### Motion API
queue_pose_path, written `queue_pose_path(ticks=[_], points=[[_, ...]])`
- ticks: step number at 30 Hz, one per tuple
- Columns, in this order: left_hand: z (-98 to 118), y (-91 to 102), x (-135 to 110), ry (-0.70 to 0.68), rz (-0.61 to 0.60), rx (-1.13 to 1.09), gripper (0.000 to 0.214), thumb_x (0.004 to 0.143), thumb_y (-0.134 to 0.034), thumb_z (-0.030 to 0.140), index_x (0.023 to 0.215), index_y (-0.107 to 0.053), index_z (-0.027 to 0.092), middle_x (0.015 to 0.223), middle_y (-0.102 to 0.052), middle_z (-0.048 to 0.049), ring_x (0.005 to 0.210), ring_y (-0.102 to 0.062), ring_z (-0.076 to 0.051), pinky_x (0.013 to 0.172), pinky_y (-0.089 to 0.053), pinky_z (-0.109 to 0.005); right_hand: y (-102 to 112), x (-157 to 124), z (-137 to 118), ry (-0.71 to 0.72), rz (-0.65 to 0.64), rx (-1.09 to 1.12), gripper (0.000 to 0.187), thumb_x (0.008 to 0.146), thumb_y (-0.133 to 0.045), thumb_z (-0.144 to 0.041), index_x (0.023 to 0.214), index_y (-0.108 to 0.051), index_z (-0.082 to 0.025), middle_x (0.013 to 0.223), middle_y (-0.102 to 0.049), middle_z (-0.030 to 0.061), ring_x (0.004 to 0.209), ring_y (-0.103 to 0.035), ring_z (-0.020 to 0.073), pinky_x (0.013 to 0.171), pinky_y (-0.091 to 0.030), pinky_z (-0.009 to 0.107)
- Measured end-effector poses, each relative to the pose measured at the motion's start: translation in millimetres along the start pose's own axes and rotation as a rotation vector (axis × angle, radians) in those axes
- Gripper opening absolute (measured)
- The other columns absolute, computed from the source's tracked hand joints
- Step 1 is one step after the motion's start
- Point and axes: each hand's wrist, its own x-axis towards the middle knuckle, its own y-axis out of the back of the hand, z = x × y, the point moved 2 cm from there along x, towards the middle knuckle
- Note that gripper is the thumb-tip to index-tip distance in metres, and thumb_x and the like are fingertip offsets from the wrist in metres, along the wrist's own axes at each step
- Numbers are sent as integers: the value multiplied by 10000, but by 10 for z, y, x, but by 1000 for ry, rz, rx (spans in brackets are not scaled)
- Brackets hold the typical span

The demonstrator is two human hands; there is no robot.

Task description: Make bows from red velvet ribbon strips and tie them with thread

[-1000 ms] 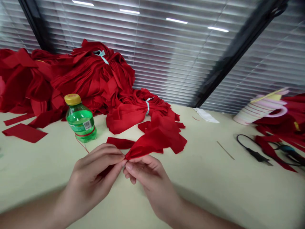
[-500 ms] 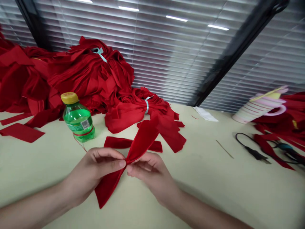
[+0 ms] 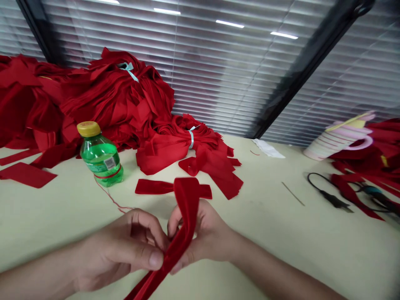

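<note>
A red velvet ribbon [image 3: 186, 204] stands between my hands, its upper end curling over and its lower end running out of the bottom of the view. My left hand [image 3: 125, 250] pinches it near the middle between thumb and fingers. From the other side my right hand [image 3: 203, 237] grips the same stretch, its fingertips partly hidden behind the fabric. Just beyond, another red velvet piece [image 3: 153, 186], narrowed at its middle, lies flat on the table. Red thread [image 3: 114, 201] trails from the green bottle toward my left hand.
The green bottle [image 3: 101, 158] with a yellow cap stands left. Piled red fabric strips [image 3: 115, 100] and a tied bundle [image 3: 187, 141] lie behind. A striped cup [image 3: 337, 139], black cord [image 3: 331, 200], thin stick [image 3: 293, 193] and white tissue [image 3: 268, 148] are to the right. Blinds [image 3: 218, 75] back the table.
Both hands have come lower and nearer. The ribbon has turned to show a narrower, folded side, and its top now curls over. More red thread shows on the table.
</note>
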Motion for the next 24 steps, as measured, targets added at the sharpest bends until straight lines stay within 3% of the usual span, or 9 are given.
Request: queue_pose_path(ticks=[7, 10, 13, 16, 19, 24], points=[[38, 70, 85, -55, 51, -122, 97, 668, -783, 155, 651, -688, 161, 594, -650, 15, 553, -547, -59, 520, -398, -132, 32, 27, 70, 4, 164, 130, 236, 578, -819, -165, 753, -660, -174, 749, -671, -18, 699, -629, 118, 689, -505, 267], [59, 71, 104, -133, 29, -76, 86, 701, -755, 100, 681, -695, 159, 685, -691, 14, 617, -585, -57, 595, -433, -133, 33, 31, 94, 47, 204, 127, 156, 612, -804, -175, 691, -670, -168, 683, -659, -22, 642, -609, 107, 654, -499, 254], [88, 52, 101, -209, 40, -29, 83, 750, -710, 106, 687, -675, 148, 718, -696, -10, 707, -628, -109, 723, -474, -213, 8, 30, 130, 30, 249, 111, 98, 687, -754, -213, 710, -674, -161, 651, -655, -9, 596, -594, 104, 574, -476, 234], [93, 67, 100, -248, 156, -52, 99, 724, -728, 107, 692, -648, 154, 687, -679, 1, 691, -628, -119, 715, -475, -233, -44, 13, 149, 12, 290, 74, 120, 706, -731, -231, 781, -666, -164, 741, -677, 22, 677, -637, 133, 594, -492, 240], [66, 96, 108, -232, 261, -91, 154, 675, -768, 104, 713, -631, 164, 681, -649, 34, 645, -596, -87, 637, -450, -192, -110, -19, 119, 94, 330, -50, 188, 658, -750, -195, 816, -649, -178, 811, -674, 28, 763, -651, 152, 676, -520, 260], [29, 73, 102, -225, 237, -113, 249, 626, -764, 76, 627, -527, 153, 692, -607, 49, 635, -563, -80, 622, -439, -201, -185, -53, 109, 136, 389, -236, 123, 682, -732, -224, 772, -657, -183, 749, -678, 33, 713, -638, 154, 684, -534, 267]])
